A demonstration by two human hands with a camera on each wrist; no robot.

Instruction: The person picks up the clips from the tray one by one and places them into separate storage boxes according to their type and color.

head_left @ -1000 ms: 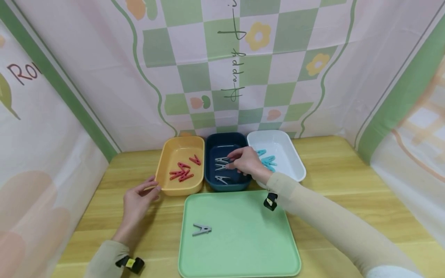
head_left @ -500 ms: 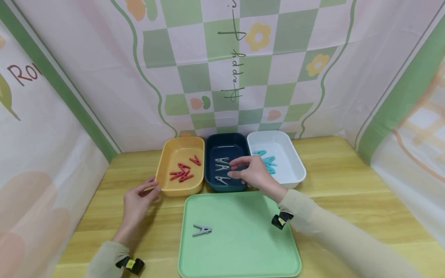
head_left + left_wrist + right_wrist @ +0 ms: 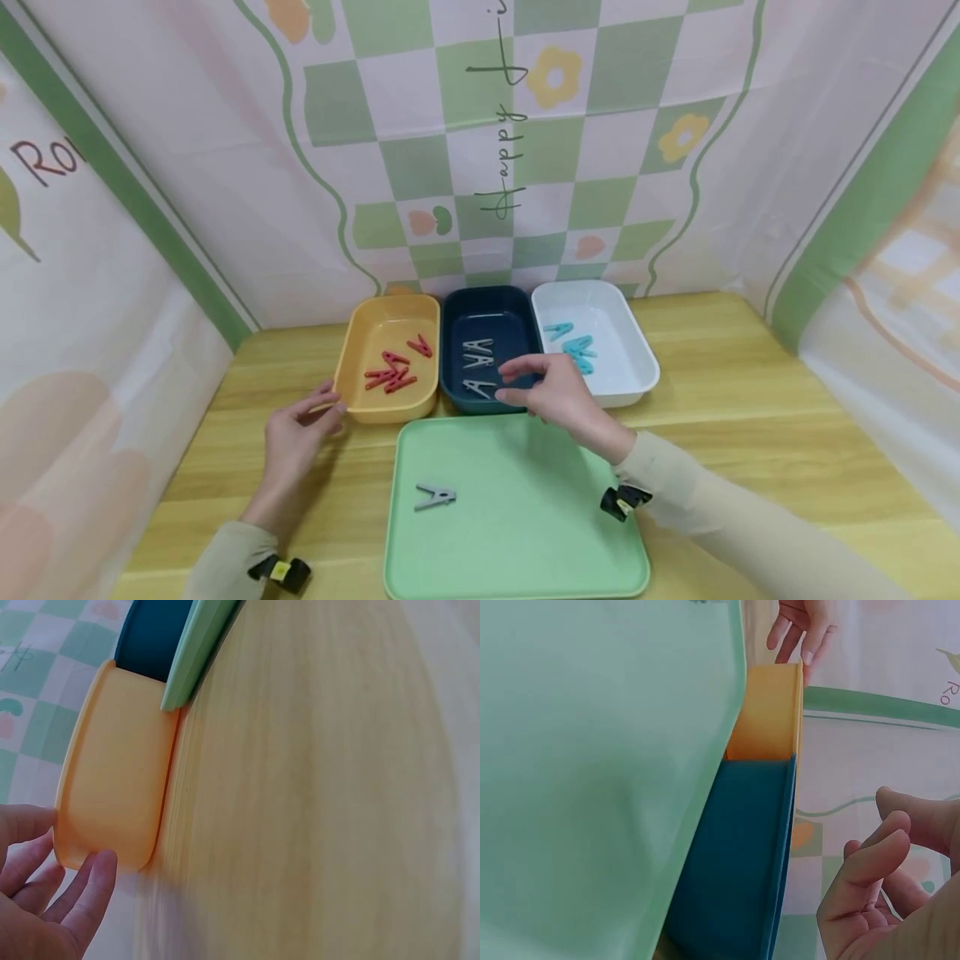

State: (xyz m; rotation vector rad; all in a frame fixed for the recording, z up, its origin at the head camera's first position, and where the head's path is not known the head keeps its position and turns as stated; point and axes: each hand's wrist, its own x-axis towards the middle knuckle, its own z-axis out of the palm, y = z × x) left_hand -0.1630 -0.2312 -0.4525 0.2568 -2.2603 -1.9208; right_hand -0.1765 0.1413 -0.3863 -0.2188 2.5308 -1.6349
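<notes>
My right hand (image 3: 564, 402) hovers over the near right corner of the navy bin (image 3: 487, 307), thumb and fingers apart with nothing between them. Inside that bin lie 3 grey clothespins (image 3: 477, 361). With its fingertips my left hand (image 3: 296, 437) touches the near left side of the yellow bin (image 3: 390, 404), which holds several red clothespins (image 3: 395, 377). In the left wrist view its fairly straight fingers (image 3: 94, 892) rest at the bin's end. One grey clothespin (image 3: 435, 497) lies on the left part of the green tray (image 3: 517, 533).
A white bin (image 3: 618, 333) with several light blue clothespins (image 3: 579, 347) stands right of the navy one. All three bins form a row at the back of the wooden table (image 3: 750, 467), close to a patterned cloth (image 3: 480, 150). The tray lies in front.
My right hand has drawn back from the grey clothespins toward the near right, and its thumb and fingers have spread apart. The left hand stays at the yellow bin.
</notes>
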